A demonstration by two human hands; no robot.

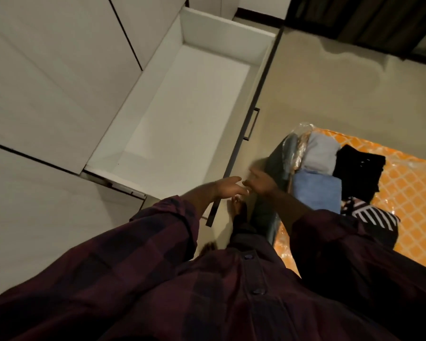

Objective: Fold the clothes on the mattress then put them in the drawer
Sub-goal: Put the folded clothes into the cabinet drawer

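A white drawer (231,33) stands pulled out from the wardrobe, with nothing inside it. To its right lies an orange mattress (413,183) in clear plastic. On the mattress corner sit folded clothes: a grey piece (321,153), a blue piece (317,190), a black piece (359,173) and a black-and-white striped piece (376,217). My left hand (229,188) hovers with fingers extended over the drawer's front edge. My right hand (261,183) is beside it, fingers relaxed, next to the mattress's teal side, holding nothing.
White wardrobe doors (47,82) fill the left side. The drawer front has a dark bar handle (251,124). Beige floor (342,89) lies between drawer and mattress. A dark curtain (369,18) hangs at the top right. My feet stand on the floor below my hands.
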